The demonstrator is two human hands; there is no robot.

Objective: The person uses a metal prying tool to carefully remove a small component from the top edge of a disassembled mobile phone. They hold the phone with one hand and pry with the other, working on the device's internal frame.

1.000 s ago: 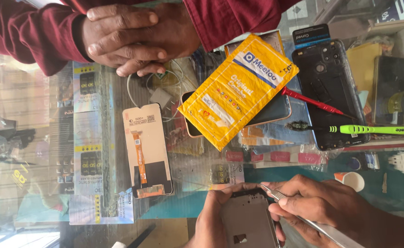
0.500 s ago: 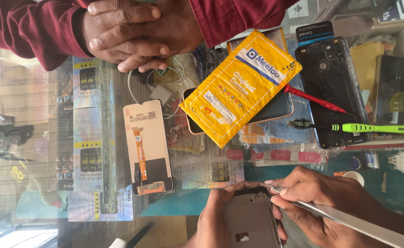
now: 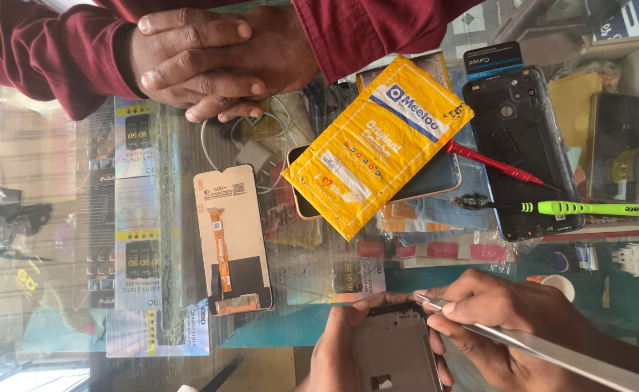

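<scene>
My left hand (image 3: 334, 352) grips an opened phone frame (image 3: 396, 352) at the bottom edge of the view, its grey inner side facing up. My right hand (image 3: 501, 319) pinches long metal tweezers (image 3: 523, 341), and their tip rests at the frame's upper right corner. A loose replacement screen (image 3: 232, 239) with an orange flex cable lies face down on the glass counter (image 3: 312, 283), to the left of my hands.
Another person's clasped hands (image 3: 210, 58) in dark red sleeves rest at the far edge. A yellow padded envelope (image 3: 374, 145) lies over a phone. To the right are a black back cover (image 3: 515, 145), a red screwdriver (image 3: 490, 163) and a green toothbrush (image 3: 566, 208).
The tweezers' tip has stayed at the frame's corner while my right hand shifted slightly. The other person's hands have not moved.
</scene>
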